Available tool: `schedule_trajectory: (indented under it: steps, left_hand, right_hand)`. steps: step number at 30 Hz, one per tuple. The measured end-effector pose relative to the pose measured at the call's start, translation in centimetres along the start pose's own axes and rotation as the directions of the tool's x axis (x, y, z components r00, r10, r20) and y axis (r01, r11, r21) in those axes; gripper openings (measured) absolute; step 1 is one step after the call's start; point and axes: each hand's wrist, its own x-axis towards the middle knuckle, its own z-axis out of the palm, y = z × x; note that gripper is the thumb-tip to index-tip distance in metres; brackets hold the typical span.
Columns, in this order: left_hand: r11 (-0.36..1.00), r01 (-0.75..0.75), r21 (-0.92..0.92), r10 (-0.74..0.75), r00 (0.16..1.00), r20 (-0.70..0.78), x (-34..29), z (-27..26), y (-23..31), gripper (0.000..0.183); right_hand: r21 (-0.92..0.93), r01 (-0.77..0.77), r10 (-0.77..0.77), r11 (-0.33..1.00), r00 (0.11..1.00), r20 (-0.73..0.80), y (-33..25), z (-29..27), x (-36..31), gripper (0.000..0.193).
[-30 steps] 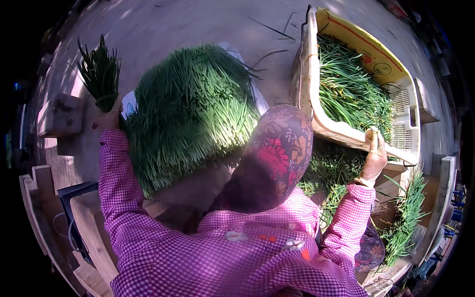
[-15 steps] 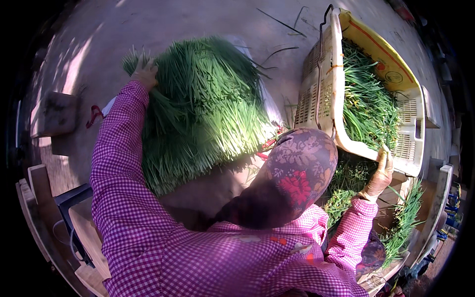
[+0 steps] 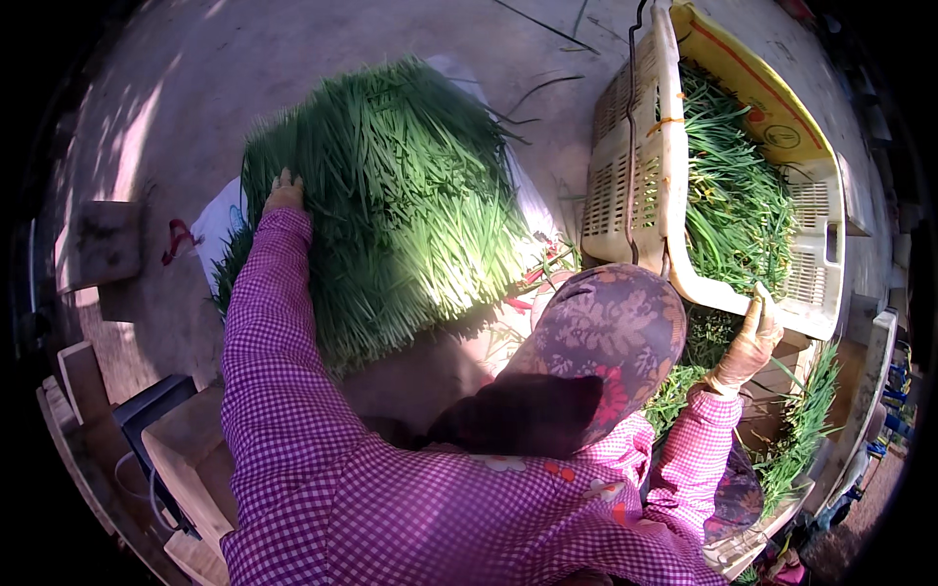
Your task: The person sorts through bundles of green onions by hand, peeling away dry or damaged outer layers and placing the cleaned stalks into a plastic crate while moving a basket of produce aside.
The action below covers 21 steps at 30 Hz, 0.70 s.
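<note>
Head view: the left hand (image 3: 284,190) lies flat and released on the near-left edge of the heap of green chives (image 3: 391,195), pressing it level on the floor. The right hand (image 3: 750,337) is grasping the tilted crate (image 3: 664,195) by its rim, tipping it up. A patterned hat (image 3: 596,342) hides whatever lies beneath it.

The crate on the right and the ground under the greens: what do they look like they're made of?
The crate looks like moulded plastic, cream and matt: its walls are pierced by regular slot grids and its rim is smooth and rounded where the right hand grips it. The ground looks like bare concrete, grey and dull, with faint stains and no joints visible. The greens are fresh, thin, glossy leaf blades.
</note>
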Motion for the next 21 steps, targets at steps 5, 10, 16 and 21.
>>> schedule_trajectory:
  steps: [5, 10, 16, 21]
  left_hand:
    - [0.892, -0.191, -0.409, 0.121, 0.974, -0.191, -0.9, 0.8, -3.2, 0.080]
    - [-0.064, -0.227, -0.972, -0.379, 0.906, -0.187, -9.8, -1.1, -6.2, 0.063]
    - [0.229, -0.248, -0.941, -0.649, 0.682, -0.338, -11.7, 7.6, -12.8, 0.042]
    - [0.307, -0.339, -0.889, -0.412, 0.795, -0.445, -12.7, 4.0, -3.9, 0.038]
  right_hand:
    - [0.158, 0.015, -0.037, 0.987, 0.990, 0.135, 1.0, -1.2, 0.6, 0.024]
    - [0.432, -0.311, 0.189, 0.847, 0.935, 0.301, 4.5, -6.2, 1.8, 0.031]
    - [0.073, -0.189, 0.165, 0.979, 0.953, 0.255, 12.0, -18.5, 1.9, 0.041]
    - [0.057, -0.492, 0.486, 0.869, 0.869, 0.086, 16.0, -30.7, -5.4, 0.037]
